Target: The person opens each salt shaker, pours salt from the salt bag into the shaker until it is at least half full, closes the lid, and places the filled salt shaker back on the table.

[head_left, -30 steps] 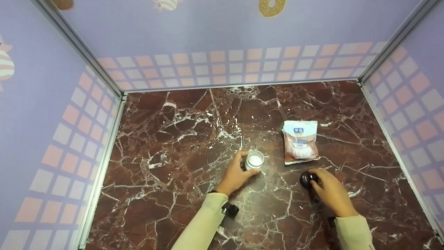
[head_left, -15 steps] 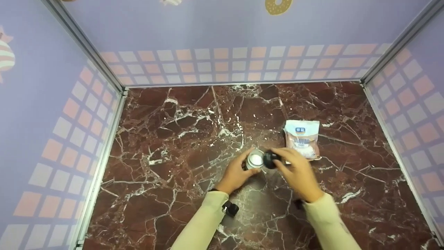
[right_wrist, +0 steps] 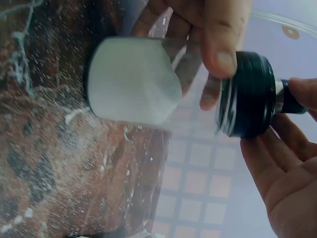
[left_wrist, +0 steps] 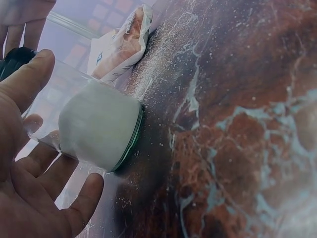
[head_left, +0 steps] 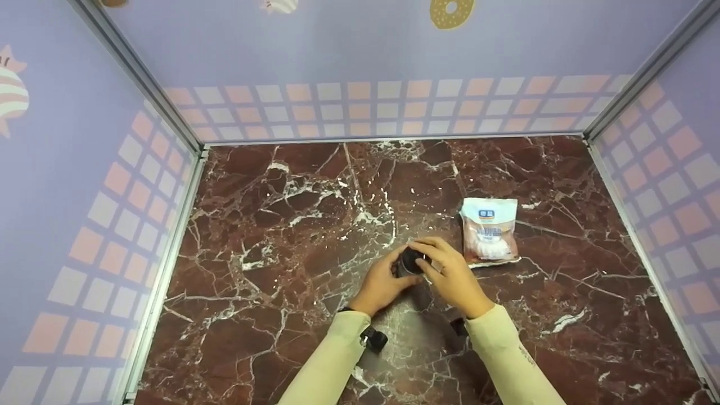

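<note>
A clear glass jar (right_wrist: 133, 82), over half full of white powder, stands on the marbled table. My left hand (head_left: 379, 282) grips it around the upper part, thumb on one side and fingers on the other. On the jar's mouth sits a black lid (right_wrist: 252, 94) with a narrow knob on top. My right hand (head_left: 453, 275) pinches that lid by its knob, with other fingers against its rim. In the left wrist view, the left thumb (left_wrist: 37, 74) lies near the lid's edge.
A white and brown printed bag (head_left: 489, 230) lies to the right of the jar. White grains (head_left: 368, 216) are scattered over the marbled table (head_left: 270, 337). Lilac panels (head_left: 360, 56) with printed squares border the back and both sides.
My right hand has carried the black lid leftward from beside the bag onto the jar's mouth. The left hand has kept its grip on the jar in the same place.
</note>
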`<move>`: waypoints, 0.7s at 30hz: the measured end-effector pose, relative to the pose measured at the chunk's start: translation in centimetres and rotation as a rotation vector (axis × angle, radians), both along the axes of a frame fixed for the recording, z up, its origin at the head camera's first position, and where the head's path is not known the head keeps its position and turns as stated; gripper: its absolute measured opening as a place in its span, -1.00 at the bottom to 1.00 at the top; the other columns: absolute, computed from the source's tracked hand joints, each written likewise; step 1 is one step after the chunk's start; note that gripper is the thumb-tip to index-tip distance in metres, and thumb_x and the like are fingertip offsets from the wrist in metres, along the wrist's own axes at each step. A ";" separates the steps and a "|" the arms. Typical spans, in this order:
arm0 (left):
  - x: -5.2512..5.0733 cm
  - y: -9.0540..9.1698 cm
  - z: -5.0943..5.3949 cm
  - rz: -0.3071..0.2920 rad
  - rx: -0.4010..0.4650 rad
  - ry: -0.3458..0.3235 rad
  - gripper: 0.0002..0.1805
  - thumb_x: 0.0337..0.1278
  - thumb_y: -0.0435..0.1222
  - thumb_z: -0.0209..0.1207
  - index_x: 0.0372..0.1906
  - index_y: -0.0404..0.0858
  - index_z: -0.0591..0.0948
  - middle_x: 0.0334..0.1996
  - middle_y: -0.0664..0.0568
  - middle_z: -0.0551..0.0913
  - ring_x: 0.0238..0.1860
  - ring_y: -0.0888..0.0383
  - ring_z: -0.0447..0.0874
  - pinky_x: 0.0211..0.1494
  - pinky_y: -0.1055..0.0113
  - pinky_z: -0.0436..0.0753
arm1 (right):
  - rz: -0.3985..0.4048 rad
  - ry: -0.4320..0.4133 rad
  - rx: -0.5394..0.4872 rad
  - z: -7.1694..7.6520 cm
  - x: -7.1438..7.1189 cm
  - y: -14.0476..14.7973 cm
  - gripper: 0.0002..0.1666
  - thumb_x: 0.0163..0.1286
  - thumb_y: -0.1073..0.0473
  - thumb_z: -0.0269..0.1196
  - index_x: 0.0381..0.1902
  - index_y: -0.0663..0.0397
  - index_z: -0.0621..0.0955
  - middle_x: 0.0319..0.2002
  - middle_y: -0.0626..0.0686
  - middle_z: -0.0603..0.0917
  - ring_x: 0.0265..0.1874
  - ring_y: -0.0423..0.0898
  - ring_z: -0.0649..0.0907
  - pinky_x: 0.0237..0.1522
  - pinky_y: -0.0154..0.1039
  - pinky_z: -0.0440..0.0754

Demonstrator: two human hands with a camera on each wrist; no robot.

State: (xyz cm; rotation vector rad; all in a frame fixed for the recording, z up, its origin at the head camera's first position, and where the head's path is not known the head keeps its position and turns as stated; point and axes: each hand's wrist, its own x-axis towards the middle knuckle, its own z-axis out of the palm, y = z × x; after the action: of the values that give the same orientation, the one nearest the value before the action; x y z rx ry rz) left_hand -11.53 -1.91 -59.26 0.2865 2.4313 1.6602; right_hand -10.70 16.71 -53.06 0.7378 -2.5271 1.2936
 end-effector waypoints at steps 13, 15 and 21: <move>-0.2 -0.1 -0.2 -0.004 0.009 0.003 -0.10 -0.01 -0.06 0.55 0.49 -0.10 0.46 0.32 -0.04 0.61 0.31 0.02 0.57 0.43 0.05 0.47 | -0.039 0.000 0.026 -1.1 -0.2 -0.2 -0.42 0.40 0.37 0.34 0.36 0.02 0.60 0.11 0.10 0.72 0.12 0.02 0.69 0.24 -0.02 0.62; -0.2 -0.1 -0.1 -0.006 0.011 0.003 -0.10 0.00 -0.08 0.55 0.49 -0.12 0.46 0.33 -0.05 0.60 0.32 0.00 0.56 0.43 0.04 0.46 | -0.047 0.014 0.033 -1.3 -0.1 -0.2 -0.41 0.39 0.37 0.36 0.37 0.08 0.57 0.15 0.12 0.70 0.16 0.05 0.67 0.27 0.00 0.59; -0.2 0.1 -0.1 -0.001 -0.005 0.002 -0.15 -0.04 -0.04 0.56 0.44 -0.03 0.51 0.30 0.03 0.63 0.32 0.03 0.57 0.47 0.03 0.41 | -0.016 -0.099 -0.002 -1.7 -0.1 0.4 -0.19 0.34 0.35 0.38 0.51 0.20 0.37 0.40 0.18 0.53 0.40 0.14 0.49 0.48 0.08 0.33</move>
State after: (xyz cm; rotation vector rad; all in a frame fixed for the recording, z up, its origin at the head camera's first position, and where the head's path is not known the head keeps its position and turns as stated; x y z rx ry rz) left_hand -11.76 -1.85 -59.33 0.2887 2.4358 1.6543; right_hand -10.81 17.13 -54.73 0.6676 -2.6028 1.3589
